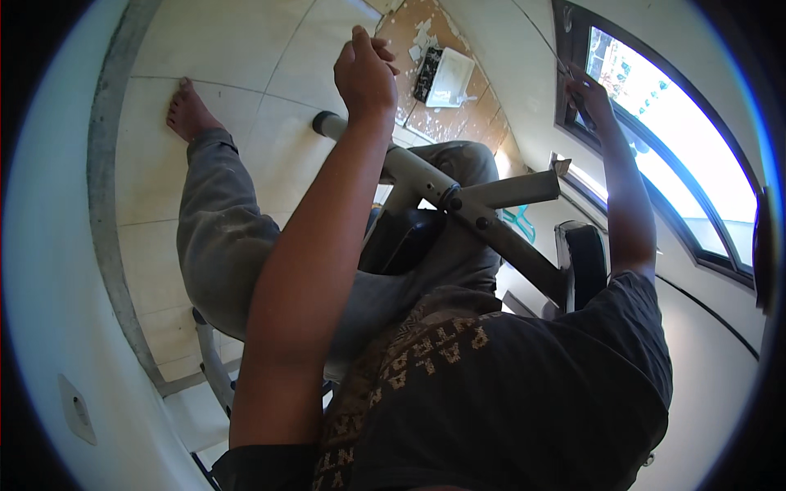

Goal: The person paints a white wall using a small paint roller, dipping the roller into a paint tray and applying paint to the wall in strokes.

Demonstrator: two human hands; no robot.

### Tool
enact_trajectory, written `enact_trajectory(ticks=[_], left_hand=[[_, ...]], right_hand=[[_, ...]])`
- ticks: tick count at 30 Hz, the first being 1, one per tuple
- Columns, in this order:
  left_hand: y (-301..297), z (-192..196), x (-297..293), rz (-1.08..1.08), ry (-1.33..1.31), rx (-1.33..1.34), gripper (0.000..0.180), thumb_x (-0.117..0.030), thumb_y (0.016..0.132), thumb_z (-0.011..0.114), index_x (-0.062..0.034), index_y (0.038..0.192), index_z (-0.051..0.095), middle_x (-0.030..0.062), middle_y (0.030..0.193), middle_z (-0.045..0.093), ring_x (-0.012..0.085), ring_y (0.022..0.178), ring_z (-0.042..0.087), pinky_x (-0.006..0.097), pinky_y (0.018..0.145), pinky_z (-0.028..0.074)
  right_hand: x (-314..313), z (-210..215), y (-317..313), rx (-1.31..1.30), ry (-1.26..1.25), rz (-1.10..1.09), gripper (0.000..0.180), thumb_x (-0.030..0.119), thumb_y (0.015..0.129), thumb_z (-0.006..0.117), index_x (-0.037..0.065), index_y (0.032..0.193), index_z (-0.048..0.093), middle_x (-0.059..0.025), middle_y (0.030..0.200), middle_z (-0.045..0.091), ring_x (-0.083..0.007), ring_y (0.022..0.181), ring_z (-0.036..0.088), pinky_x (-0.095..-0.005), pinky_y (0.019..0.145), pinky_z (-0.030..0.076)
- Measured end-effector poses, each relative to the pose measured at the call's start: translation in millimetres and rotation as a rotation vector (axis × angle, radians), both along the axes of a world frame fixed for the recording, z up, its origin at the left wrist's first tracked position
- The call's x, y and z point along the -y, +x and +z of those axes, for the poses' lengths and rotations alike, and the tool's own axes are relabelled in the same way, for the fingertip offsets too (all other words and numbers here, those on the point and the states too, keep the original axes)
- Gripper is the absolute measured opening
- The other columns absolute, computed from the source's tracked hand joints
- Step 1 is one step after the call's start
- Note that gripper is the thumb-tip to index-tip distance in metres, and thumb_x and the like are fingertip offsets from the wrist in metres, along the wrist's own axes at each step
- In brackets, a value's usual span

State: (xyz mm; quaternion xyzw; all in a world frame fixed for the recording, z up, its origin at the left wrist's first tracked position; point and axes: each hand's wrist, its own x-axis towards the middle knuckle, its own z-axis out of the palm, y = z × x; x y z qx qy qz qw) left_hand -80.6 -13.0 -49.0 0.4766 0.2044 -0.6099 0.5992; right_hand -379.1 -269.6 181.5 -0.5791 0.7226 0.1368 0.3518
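Observation:
My left hand [366,75] is raised above the tiled floor, its fingers curled in; whether anything lies inside them is hidden. At the far right, my right hand [591,100] is lifted close to the dark window frame [575,37]. Its fingers are closed around a slim dark tool [582,108], whose exact kind I cannot make out. A thin dark line runs along the wall to the fingers, and I cannot tell whether it belongs to the tool.
I sit astride a metal frame [512,245] with a black pad [584,255]. Beyond my knees, a white tray [449,78] with a black side stands on brown, white-splattered floor sheeting [475,123]. A wall with an outlet [78,409] rises at left. A turquoise object [521,222] shows behind the frame.

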Motion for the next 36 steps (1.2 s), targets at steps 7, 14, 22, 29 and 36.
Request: enact_trajectory(ticks=[7, 14, 22, 29, 36], left_hand=[[6.0, 3.5, -1.7, 0.105, 0.019, -0.071, 0.047, -0.04, 0.104, 0.038, -0.0025, 0.089, 0.062, 0.0039, 0.07, 0.056, 0.015, 0.06, 0.054, 0.029, 0.059, 0.041], [-2.8, -4.0, -7.0, -0.058, 0.116, 0.214, 0.041, -0.036, 0.103, 0.041, -0.0016, 0.093, 0.061, 0.0041, 0.074, 0.055, 0.0138, 0.062, 0.051, 0.029, 0.065, 0.043], [-11.1, -9.2, -10.0, -0.049, 0.159, 0.166, 0.038, -0.035, 0.103, 0.043, -0.0023, 0.092, 0.061, 0.0034, 0.073, 0.054, 0.0133, 0.064, 0.05, 0.029, 0.065, 0.043], [-13.8, -10.6, -11.4, -0.034, 0.134, 0.084, 0.039, -0.039, 0.104, 0.045, -0.0054, 0.09, 0.059, 0.0007, 0.071, 0.049, 0.011, 0.062, 0.045, 0.026, 0.061, 0.039], [-7.3, -3.6, -5.8, -0.047, 0.083, 0.101, 0.033, -0.033, 0.103, 0.049, -0.0035, 0.088, 0.055, -0.0003, 0.069, 0.047, 0.0092, 0.061, 0.041, 0.027, 0.059, 0.036]], right_hand=[[41.4, -91.0, 18.3, 0.001, 0.072, 0.025, 0.046, 0.021, 0.094, 0.07, 0.013, 0.138, 0.058, -0.0037, 0.082, 0.065, -0.0096, 0.069, 0.062, -0.0233, 0.062, 0.051], [48.2, -158.2, 32.3, -0.087, 0.095, 0.139, 0.047, 0.025, 0.094, 0.069, 0.015, 0.139, 0.058, -0.0021, 0.085, 0.067, -0.0089, 0.074, 0.063, -0.023, 0.065, 0.049], [43.9, -140.4, 10.7, -0.019, 0.078, 0.046, 0.045, 0.024, 0.095, 0.067, 0.015, 0.138, 0.058, -0.0022, 0.086, 0.067, -0.0089, 0.073, 0.062, -0.0231, 0.064, 0.049], [19.9, -58.0, -3.7, -0.076, -0.052, 0.049, 0.046, 0.018, 0.097, 0.063, 0.013, 0.141, 0.055, -0.0036, 0.084, 0.067, -0.0074, 0.068, 0.06, -0.0237, 0.057, 0.048], [5.7, -52.4, 22.5, 0.006, -0.017, -0.093, 0.049, 0.018, 0.093, 0.07, 0.01, 0.139, 0.056, -0.0052, 0.079, 0.066, -0.0099, 0.064, 0.061, -0.0238, 0.056, 0.049]])
